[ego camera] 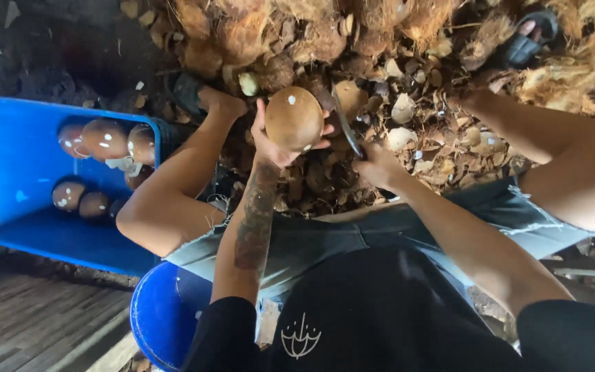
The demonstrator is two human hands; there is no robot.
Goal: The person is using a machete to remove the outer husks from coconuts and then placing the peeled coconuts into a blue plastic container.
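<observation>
Brown and smooth, the peeled coconut (293, 118) sits cupped in the left hand (275, 141) above the husk pile (325, 41), mid-trimming, while the right hand (378, 167) grips a knife (346, 124) needing careful angled strokes.

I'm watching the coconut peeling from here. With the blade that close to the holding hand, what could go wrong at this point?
1. The left hand cups the coconut with fingertips wrapped round it, right beside the knife in the right hand; a slip could cut those fingers.
2. The coconut is smooth and round, so it might roll out of the grip.
3. Loose shell pieces around the bare feet could be sharp underfoot.
</observation>
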